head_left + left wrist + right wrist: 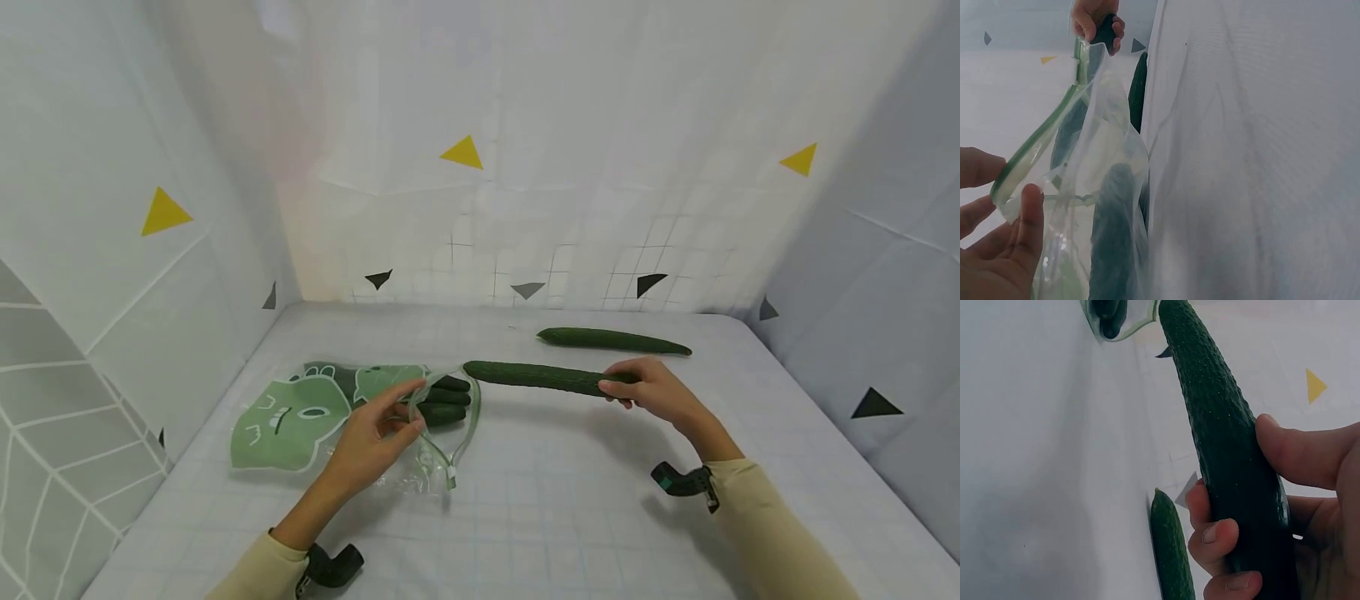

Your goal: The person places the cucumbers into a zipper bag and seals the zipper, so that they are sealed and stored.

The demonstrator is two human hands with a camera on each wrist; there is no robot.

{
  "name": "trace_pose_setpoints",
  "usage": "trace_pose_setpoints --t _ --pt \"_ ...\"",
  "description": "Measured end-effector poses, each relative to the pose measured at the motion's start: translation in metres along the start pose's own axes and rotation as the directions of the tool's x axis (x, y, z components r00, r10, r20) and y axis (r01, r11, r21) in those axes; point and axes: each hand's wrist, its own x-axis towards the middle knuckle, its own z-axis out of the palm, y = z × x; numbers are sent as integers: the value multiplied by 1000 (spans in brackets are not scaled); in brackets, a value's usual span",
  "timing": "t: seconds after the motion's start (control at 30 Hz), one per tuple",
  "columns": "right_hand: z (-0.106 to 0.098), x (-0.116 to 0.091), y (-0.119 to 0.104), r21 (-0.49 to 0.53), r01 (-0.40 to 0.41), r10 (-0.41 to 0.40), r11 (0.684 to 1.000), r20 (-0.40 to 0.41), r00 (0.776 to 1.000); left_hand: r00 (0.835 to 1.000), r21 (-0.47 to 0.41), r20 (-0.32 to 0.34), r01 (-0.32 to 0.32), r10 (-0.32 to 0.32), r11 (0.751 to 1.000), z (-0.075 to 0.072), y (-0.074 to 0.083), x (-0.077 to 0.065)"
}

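My right hand (651,390) grips a long dark green cucumber (536,375) by its right end. The thumb lies on one side and the curled fingers on the other in the right wrist view. The cucumber's far tip reaches the open mouth of a clear zip bag (475,421) with a green rim. With thumb and fingers, my left hand (371,442) holds the near left edge of that mouth, keeping it spread. Several cucumbers (441,413) lie inside the bag, partly hidden by its green cartoon print (288,425).
Another cucumber (611,340) lies on the white table (555,517) toward the back right, behind the held one. White sheets (600,100) with yellow and dark triangles enclose the back and sides.
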Motion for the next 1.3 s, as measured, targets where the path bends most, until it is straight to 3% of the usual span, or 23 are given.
trace_pose_setpoints --t 0.37,1.0,1.3 --pt "22 7 -4 -17 71 -69 997 77 995 1000 -6 9 5 -5 1000 0 3 0" --pt "64 10 -22 -12 171 -170 985 79 982 1000 -29 27 2 -1 1000 0 2 2" --pt "88 12 -29 6 174 -174 985 96 980 999 -5 36 10 -10 1000 0 1 1"
